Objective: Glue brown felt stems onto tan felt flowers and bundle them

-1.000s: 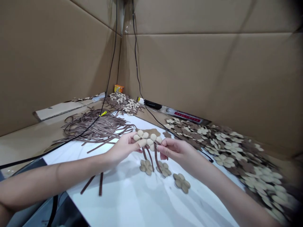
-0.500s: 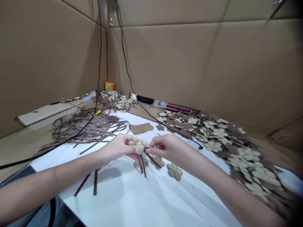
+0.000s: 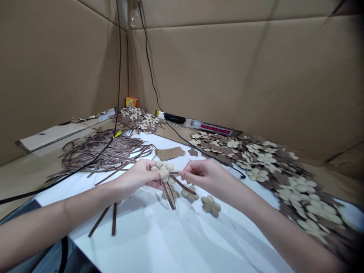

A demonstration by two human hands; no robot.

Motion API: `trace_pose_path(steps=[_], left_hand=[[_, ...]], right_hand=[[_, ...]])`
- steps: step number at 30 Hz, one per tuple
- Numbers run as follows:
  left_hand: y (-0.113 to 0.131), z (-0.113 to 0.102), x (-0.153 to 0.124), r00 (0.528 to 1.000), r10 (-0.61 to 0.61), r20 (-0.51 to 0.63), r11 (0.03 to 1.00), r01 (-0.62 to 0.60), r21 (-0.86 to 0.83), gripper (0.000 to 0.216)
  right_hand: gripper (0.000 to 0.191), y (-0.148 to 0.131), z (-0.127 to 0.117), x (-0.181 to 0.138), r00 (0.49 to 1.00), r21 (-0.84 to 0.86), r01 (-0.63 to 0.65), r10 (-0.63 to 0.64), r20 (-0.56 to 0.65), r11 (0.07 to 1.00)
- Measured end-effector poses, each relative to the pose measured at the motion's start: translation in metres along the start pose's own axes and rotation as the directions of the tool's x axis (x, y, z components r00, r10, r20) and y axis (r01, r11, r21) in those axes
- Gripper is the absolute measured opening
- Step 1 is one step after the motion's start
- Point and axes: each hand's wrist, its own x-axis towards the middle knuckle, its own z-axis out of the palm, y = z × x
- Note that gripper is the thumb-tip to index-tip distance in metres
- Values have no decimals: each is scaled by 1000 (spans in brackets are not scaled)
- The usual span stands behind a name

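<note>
My left hand (image 3: 138, 177) grips a tan felt flower (image 3: 162, 170) with its petals bunched together. Brown striped ribbon strips (image 3: 170, 195) hang from the flower. My right hand (image 3: 199, 173) pinches a ribbon end at the flower's right side, and that hand's fingertips nearly meet the flower. Below the hands, several tan flowers lie on the white board (image 3: 170, 242), one of them (image 3: 211, 206) farther right. Another flower (image 3: 189, 193) sits directly under the ribbons. Two loose brown strips (image 3: 114, 219) lie left of them.
A tangled heap of brown strips (image 3: 99, 156) lies at the left, and a large pile of felt flowers (image 3: 264, 165) spreads along the right. Another pile (image 3: 139, 120) sits at the back. Cardboard walls (image 3: 241, 76) surround the area, and a black cable (image 3: 85, 170) crosses the strips.
My hands have drawn the flower slightly left and up, and its petals look more tightly bunched. One ribbon now angles toward the lower right. The view has tilted since a second ago.
</note>
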Motion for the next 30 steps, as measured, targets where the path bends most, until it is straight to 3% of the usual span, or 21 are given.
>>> trace_pose_path(steps=[12, 30], left_hand=[[1, -3, -2, 1000, -30, -10, 994, 28, -109, 25], [3, 0, -2, 999, -10, -51, 998, 7, -68, 32]], right_hand=[[22, -2, 1, 1, 998, 164, -39, 31, 49, 986], [22, 1, 2, 2, 999, 196, -15, 7, 40, 980]])
